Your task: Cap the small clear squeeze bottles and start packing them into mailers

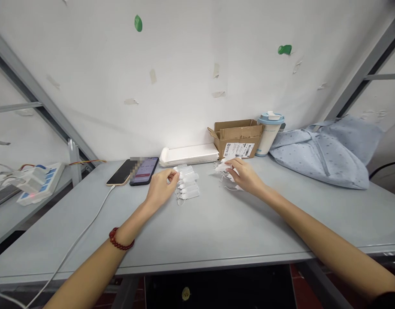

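A row of small white tags with thin strings (188, 183) lies on the grey table (216, 227). My left hand (161, 187) rests just left of the row, fingers pinched on the topmost tag. My right hand (244, 174) is further right, fingers curled over a loose bunch of white tags (223, 166) near the cardboard box. A red bead bracelet (119, 243) circles my left wrist.
An open cardboard box (238, 138) with a shipping label, a blue-lidded cup (269, 133), a stack of white sheets (189, 154) and two phones (133, 171) stand along the wall. A light blue bag (329, 152) lies at right. A power strip (39, 181) sits at left.
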{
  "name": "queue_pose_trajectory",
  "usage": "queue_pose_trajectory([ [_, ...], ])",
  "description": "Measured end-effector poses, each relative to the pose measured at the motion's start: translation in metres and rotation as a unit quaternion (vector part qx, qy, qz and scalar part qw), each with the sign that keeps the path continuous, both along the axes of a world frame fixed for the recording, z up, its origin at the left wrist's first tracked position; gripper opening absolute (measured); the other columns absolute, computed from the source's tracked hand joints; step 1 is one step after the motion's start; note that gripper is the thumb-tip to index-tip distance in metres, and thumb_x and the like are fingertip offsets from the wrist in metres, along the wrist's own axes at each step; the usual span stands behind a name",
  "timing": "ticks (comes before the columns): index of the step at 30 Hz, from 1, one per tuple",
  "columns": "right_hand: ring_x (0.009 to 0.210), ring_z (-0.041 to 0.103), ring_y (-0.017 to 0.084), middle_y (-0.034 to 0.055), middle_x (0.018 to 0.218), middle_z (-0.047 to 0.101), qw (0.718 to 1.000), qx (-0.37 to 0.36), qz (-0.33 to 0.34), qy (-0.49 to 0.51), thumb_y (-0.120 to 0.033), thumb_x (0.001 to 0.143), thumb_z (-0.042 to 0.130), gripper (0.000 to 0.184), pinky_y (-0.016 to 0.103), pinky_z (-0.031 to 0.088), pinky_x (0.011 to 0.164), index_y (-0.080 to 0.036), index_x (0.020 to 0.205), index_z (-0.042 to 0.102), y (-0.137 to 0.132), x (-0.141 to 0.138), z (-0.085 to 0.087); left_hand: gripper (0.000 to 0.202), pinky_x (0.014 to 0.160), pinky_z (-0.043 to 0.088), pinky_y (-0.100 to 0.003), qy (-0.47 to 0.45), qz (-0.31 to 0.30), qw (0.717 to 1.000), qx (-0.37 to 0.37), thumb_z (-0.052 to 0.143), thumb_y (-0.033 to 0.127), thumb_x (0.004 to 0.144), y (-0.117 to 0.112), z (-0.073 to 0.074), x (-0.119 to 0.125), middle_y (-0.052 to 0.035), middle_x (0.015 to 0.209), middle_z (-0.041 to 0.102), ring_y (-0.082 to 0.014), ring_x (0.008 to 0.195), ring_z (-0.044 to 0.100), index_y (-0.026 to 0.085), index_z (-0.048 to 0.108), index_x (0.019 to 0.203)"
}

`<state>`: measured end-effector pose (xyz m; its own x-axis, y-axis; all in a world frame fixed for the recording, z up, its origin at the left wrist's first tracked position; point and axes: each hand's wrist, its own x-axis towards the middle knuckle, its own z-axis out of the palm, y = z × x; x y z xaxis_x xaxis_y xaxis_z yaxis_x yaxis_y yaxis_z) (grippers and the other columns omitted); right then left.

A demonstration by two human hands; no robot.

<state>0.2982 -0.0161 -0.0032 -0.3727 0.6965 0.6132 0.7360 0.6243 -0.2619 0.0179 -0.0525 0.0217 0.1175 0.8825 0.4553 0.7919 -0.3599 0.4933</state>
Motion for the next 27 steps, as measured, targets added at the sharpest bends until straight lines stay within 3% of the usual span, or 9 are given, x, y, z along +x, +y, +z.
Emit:
queue_pose_trajectory([
  [7, 0.071, 0.056, 0.017, 0.0050, 0.078, 0.059, 0.995, -0.013, 0.034, 0.095, -0.032, 0.090, 0.041, 0.022, 0.029, 0.045, 0.066, -0.018, 0.098, 0.055, -0.029, -0.018, 0.019, 0.023, 0.057, 0.040, -0.022, -0.040, -0.091, 0.994, -0.036, 0.046, 0.032, 0.082, -0.012, 0.005, 0.012, -0.0018, 0.072, 0.063, -0.0132, 0.065, 0.054, 0.016, 0.062, 0.080],
  [15, 0.075, 0.058, 0.016, 0.0057, 0.083, 0.063, 0.981, -0.082, 0.048, 0.170, -0.036, 0.088, 0.045, 0.024, 0.024, 0.045, 0.055, -0.018, 0.096, 0.058, -0.049, -0.032, 0.027, 0.030, 0.058, 0.041, -0.023, -0.052, -0.168, 0.976, -0.131, 0.054, 0.037, 0.078, -0.020, 0.000, 0.023, -0.0031, 0.077, 0.066, -0.0147, 0.070, 0.057, 0.016, 0.064, 0.098],
  [21, 0.074, 0.058, 0.016, 0.0049, 0.081, 0.063, 0.978, -0.092, 0.058, 0.180, -0.034, 0.087, 0.046, 0.022, 0.023, 0.043, 0.052, -0.018, 0.096, 0.058, -0.053, -0.035, 0.027, 0.022, 0.059, 0.041, -0.023, -0.061, -0.199, 0.965, -0.159, 0.050, 0.033, 0.081, -0.023, 0.002, 0.027, -0.0027, 0.081, 0.067, -0.0148, 0.072, 0.057, 0.017, 0.065, 0.080],
  [27, 0.072, 0.057, 0.016, 0.0040, 0.079, 0.063, 0.976, -0.098, 0.058, 0.184, -0.036, 0.087, 0.046, 0.022, 0.024, 0.043, 0.054, -0.019, 0.095, 0.058, -0.053, -0.035, 0.029, 0.025, 0.060, 0.043, -0.023, -0.110, -0.204, 0.954, -0.191, 0.050, 0.036, 0.081, -0.024, 0.005, 0.026, -0.0029, 0.077, 0.067, -0.0156, 0.072, 0.059, 0.017, 0.064, 0.076],
])
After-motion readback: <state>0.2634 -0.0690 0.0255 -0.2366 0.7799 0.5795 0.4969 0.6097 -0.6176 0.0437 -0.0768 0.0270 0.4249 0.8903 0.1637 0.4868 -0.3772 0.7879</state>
